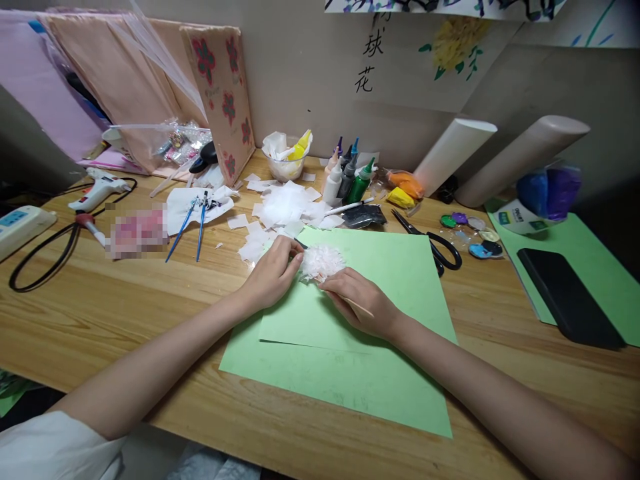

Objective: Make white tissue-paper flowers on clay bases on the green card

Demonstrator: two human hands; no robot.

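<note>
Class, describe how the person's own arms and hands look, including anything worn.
The left arm has a loose white sleeve and is bare below it. The right arm is bare as far as it shows. The left hand and right hand wear no gloves, and no watch shows.

A white, ruffled, papery ball (323,262) is sitting between the left hand (275,272) and the right hand (364,297), its frilled tips spreading outward. A thin, pale stick (359,306) is slanting through the right hand's fingers. Overlapping light-green sheets (395,273) are lying beneath the ball.
</note>
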